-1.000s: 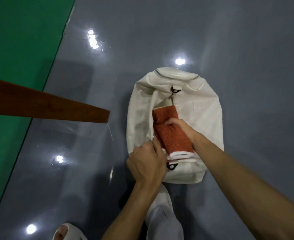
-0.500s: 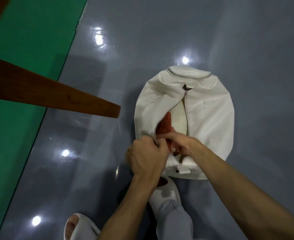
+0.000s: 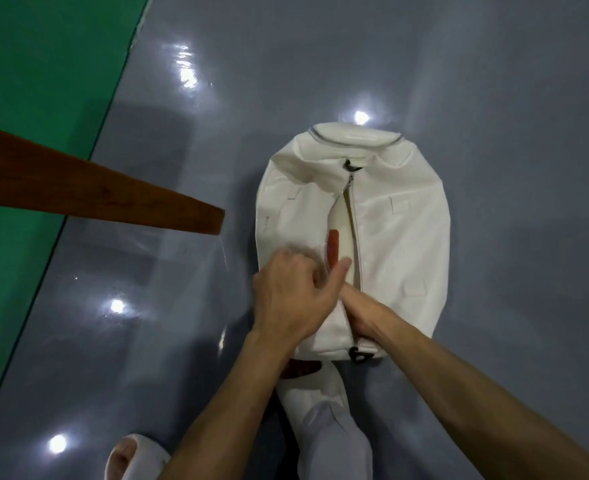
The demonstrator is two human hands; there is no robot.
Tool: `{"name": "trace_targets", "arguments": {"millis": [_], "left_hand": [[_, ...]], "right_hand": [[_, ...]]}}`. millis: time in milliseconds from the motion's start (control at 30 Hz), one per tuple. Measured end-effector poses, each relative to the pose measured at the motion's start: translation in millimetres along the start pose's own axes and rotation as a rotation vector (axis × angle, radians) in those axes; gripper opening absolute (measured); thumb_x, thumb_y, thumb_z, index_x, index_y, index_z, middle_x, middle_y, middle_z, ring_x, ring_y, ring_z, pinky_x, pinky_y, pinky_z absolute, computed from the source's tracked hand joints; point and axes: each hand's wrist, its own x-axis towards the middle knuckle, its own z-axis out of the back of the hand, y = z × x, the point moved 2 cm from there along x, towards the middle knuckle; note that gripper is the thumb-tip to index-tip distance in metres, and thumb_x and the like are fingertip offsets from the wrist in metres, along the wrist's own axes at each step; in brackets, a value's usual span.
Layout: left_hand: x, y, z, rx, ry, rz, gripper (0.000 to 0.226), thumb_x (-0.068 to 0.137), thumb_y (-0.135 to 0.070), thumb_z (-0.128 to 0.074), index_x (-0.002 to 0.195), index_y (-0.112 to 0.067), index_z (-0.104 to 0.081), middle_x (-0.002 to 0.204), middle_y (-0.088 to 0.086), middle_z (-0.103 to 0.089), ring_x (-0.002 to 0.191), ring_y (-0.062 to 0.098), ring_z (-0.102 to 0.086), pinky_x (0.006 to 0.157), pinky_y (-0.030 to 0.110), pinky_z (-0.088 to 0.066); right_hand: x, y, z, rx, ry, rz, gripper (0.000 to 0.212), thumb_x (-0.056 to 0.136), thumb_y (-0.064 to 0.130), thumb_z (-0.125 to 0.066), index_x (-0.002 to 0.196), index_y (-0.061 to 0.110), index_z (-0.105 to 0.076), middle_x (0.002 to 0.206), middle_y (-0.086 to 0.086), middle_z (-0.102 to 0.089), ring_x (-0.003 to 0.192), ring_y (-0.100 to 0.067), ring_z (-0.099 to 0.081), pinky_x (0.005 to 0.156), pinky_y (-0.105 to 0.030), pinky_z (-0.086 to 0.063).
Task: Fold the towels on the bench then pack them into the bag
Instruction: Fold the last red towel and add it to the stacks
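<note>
A white bag (image 3: pixel 404 244) lies on the grey floor with its top zip open down the middle. Inside the slit shows a narrow strip of the orange towel (image 3: pixel 333 247), sunk below the zip edge. My left hand (image 3: pixel 293 296) sits on the bag's left flap beside the slit, fingers curled on the fabric and blurred, thumb stretched toward the opening. My right hand (image 3: pixel 366 315) lies at the near end of the slit. Its fingers are hidden under my left thumb and the bag's edge.
The end of a brown wooden bench (image 3: pixel 113 199) juts in from the left, short of the bag. Green flooring (image 3: pixel 43 81) borders the grey floor (image 3: pixel 321 64). My feet in white slippers (image 3: pixel 137 459) stand just below the bag, one touching its near end.
The orange towel went from lying on the bag under my right hand to deep inside it. My right hand drew back to the slit's near end, and my left hand shifted along the flap.
</note>
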Motion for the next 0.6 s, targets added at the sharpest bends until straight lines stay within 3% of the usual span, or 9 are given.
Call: {"name": "trace_targets", "arguments": {"millis": [67,133,167,267,300,367,433,500,600], "left_hand": [[1,-2,-8,-0.043,-0.301,0.019,0.039,0.101,-0.056,-0.05,0.094,-0.02,-0.064,0.099,-0.003,-0.064,0.098,0.012,-0.055,0.082,0.035,-0.052],[7,2,-33,0.05,-0.212,0.049,0.066,0.1,-0.061,-0.042,0.146,-0.014,-0.046,0.155,0.011,-0.042,0.148,0.028,-0.031,0.122,0.049,-0.031],[11,4,-49,0.137,-0.103,0.036,0.078,0.1,-0.064,-0.035,0.16,-0.015,-0.027,0.169,0.011,-0.019,0.158,0.03,-0.009,0.128,0.052,-0.014],[16,5,-79,0.302,0.016,0.013,0.076,0.104,-0.06,-0.023,0.165,-0.019,-0.008,0.173,0.01,0.005,0.158,0.033,0.014,0.126,0.058,-0.004],[18,7,-82,0.316,0.02,0.029,0.076,0.104,-0.06,-0.025,0.166,-0.019,-0.006,0.172,0.011,0.007,0.157,0.034,0.016,0.126,0.059,-0.002],[20,13,-81,0.349,0.067,0.071,0.092,0.098,-0.064,-0.039,0.165,-0.018,0.004,0.171,0.013,0.014,0.156,0.038,0.02,0.125,0.061,0.003],[23,15,-80,0.393,0.135,0.095,0.117,0.086,-0.068,-0.056,0.162,-0.018,0.018,0.168,0.016,0.026,0.152,0.041,0.027,0.123,0.064,0.005],[21,10,-82,0.419,0.16,0.1,0.13,0.081,-0.067,-0.066,0.159,-0.019,0.026,0.165,0.016,0.033,0.151,0.042,0.031,0.123,0.064,0.004],[8,10,-85,0.432,0.128,0.035,0.129,0.08,-0.065,-0.067,0.16,-0.021,0.024,0.165,0.016,0.032,0.152,0.042,0.028,0.124,0.062,0.005]], "right_hand": [[-3,7,-1,0.056,0.031,0.007,0.037,0.093,0.04,-0.06,0.113,0.012,-0.073,0.107,-0.011,-0.076,0.102,-0.022,-0.073,0.092,-0.035,-0.055],[0,11,2,0.038,-0.014,0.042,0.042,0.102,0.041,-0.049,0.121,0.012,-0.072,0.116,-0.012,-0.074,0.115,-0.027,-0.067,0.103,-0.038,-0.05],[3,10,6,0.031,-0.079,0.046,0.042,0.105,0.04,-0.041,0.111,0.014,-0.074,0.106,-0.008,-0.075,0.11,-0.025,-0.067,0.098,-0.035,-0.051],[2,11,16,-0.25,-0.274,0.029,0.053,0.107,0.037,-0.033,0.067,0.025,-0.065,0.064,0.003,-0.061,0.072,-0.016,-0.057,0.068,-0.026,-0.044],[-2,18,17,-0.471,-0.326,0.056,0.05,0.107,0.036,-0.031,0.076,0.024,-0.067,0.072,0.002,-0.065,0.078,-0.017,-0.061,0.072,-0.027,-0.046],[-3,26,28,-0.971,-0.487,0.108,0.034,0.104,0.039,-0.04,0.12,0.021,-0.065,0.119,-0.007,-0.063,0.117,-0.027,-0.057,0.098,-0.039,-0.049],[-9,30,38,-1.317,-0.643,0.056,0.06,0.093,0.045,-0.062,0.142,0.018,-0.04,0.142,-0.016,-0.04,0.135,-0.035,-0.039,0.112,-0.045,-0.04],[-18,32,49,-1.28,-0.764,0.021,0.097,0.08,0.047,-0.079,0.15,0.016,-0.019,0.149,-0.021,-0.03,0.139,-0.04,-0.035,0.116,-0.048,-0.037],[-26,40,66,-0.967,-0.831,0.171,0.114,0.073,0.049,-0.088,0.152,0.02,-0.011,0.155,-0.015,-0.032,0.141,-0.039,-0.037,0.116,-0.045,-0.038]]}}
